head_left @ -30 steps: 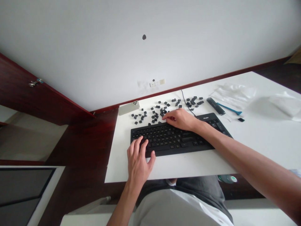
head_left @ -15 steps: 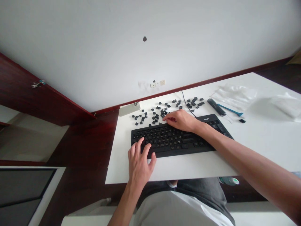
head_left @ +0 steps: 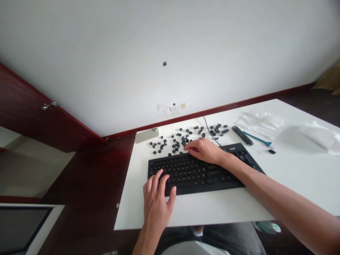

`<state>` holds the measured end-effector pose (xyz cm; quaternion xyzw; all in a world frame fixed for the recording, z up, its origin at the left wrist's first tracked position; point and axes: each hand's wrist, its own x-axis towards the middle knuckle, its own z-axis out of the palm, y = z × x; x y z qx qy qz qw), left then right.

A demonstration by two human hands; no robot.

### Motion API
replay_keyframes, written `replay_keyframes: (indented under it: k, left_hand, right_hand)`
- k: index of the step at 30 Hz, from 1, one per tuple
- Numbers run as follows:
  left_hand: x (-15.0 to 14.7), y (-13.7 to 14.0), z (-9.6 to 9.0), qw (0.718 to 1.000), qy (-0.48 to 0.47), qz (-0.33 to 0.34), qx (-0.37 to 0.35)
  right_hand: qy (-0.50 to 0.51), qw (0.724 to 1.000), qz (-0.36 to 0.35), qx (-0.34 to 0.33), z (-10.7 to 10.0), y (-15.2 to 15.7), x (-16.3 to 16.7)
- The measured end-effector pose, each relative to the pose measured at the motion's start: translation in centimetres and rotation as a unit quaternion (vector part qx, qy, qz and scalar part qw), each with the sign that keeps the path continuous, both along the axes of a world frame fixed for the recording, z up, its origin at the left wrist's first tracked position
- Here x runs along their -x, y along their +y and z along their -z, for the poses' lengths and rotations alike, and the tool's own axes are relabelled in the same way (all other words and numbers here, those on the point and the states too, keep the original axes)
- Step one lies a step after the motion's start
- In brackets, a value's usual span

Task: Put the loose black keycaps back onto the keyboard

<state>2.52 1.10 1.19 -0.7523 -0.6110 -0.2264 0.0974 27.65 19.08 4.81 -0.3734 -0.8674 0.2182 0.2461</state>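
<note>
A black keyboard [head_left: 186,191] lies on the white table in front of me, its cable running off the back edge. Over its left front corner, my left hand [head_left: 156,198] rests with fingers apart and stretched across the keys, holding nothing. My right hand [head_left: 203,150] reaches over the keyboard's back edge, its fingers curled and drawn together at the near side of a heap of loose black keycaps [head_left: 175,146]. Whether a keycap is between those fingertips is hidden. More keycaps [head_left: 217,129] lie scattered behind the right hand, on both sides of the cable.
A phone [head_left: 147,135] lies at the table's back left. To the right are a black bar-shaped piece [head_left: 242,135], a blue tool [head_left: 257,138], a single dark keycap [head_left: 271,151] and crumpled clear plastic [head_left: 261,122]. A bottle [head_left: 268,227] shows below the table's front edge.
The view has tilted up, so everything sits lower in the picture. Both hands keep nearly the same places on the keyboard and by the keycaps.
</note>
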Motion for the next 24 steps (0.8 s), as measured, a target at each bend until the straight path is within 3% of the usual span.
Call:
replay_keyframes:
  k: [17,24]
  left_hand:
    - [0.9,0.9,1.8,0.994,0.032,0.007,-0.109]
    - [1.4,0.9,2.4,0.993,0.051,0.012,-0.105]
  right_hand:
    - [0.004,1.000,0.011,0.022,-0.6,-0.4,0.2]
    - [0.003,1.000,0.004,0.021,-0.2,-0.3,0.3]
